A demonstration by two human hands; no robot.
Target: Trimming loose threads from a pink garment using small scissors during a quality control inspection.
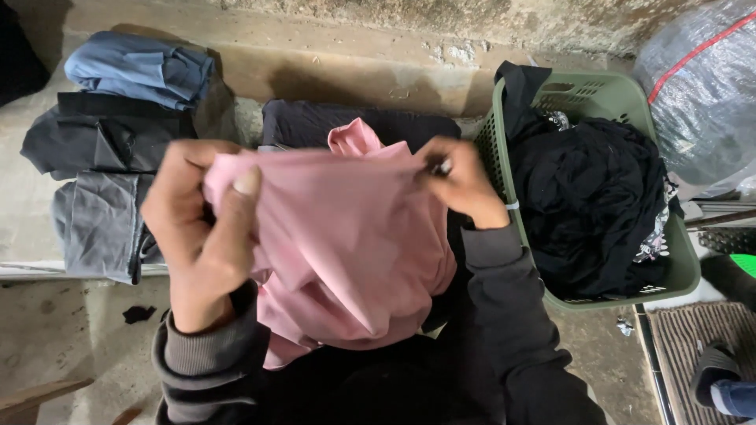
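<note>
The left hand (201,228) and right hand (465,182) hold a pink garment (346,244) stretched between them, fingers pinching its top edge so it hangs flat. It hangs above a dark cloth (354,126), between folded clothes (118,142) and a green laundry basket (622,94) of black laundry.

One head-worn camera looks steeply down, close over the work.

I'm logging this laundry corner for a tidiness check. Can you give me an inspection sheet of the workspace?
Surface: bare concrete ledge, stained.
Job's things: pink cloth garment, held up and stretched between both hands.
Clutter: folded blue, black and grey clothes at left; green plastic laundry basket with dark clothes at right.
Grippers: left hand and right hand each grip the garment's top edge.
Cables: nothing seen.
Surroundings: rough wall, clear plastic bag, ribbed mat.
</note>
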